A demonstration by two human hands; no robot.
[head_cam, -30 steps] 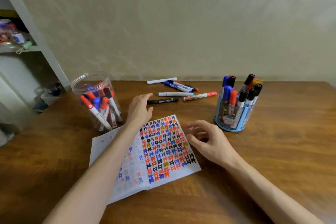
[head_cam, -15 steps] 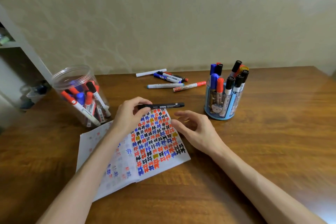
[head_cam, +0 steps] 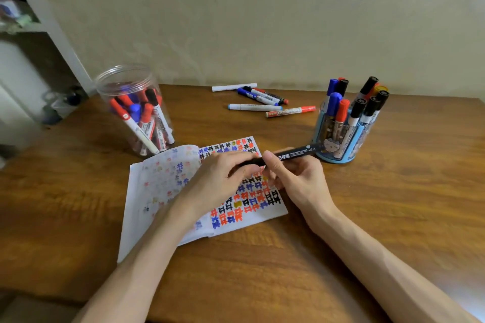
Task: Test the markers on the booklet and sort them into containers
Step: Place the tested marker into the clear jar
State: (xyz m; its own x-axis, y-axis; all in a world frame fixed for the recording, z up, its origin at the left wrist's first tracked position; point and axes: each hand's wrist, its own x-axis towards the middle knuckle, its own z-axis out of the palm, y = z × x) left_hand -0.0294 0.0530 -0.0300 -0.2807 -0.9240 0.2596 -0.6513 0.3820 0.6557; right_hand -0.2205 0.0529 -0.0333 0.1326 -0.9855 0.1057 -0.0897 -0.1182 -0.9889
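While both hands share it, item in hand: black permanent marker (head_cam: 294,155), held level over the open booklet (head_cam: 162,186), near centre. Left hand (head_cam: 219,181) curled round its left end; right hand (head_cam: 299,181) pinching the barrel. Step judged: uncapping — pull straight along the barrel, tip kept over the page. Clear jar (head_cam: 123,78) far left, blue pen holder (head_cam: 338,158) right — both part-filled with markers

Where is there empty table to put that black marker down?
Bare wood lies right of the booklet, in front of the blue pen holder, and along the near table edge. A smaller patch sits between the clear jar and the loose markers. It is crowded over the booklet, where left hand and right hand grip the black marker.
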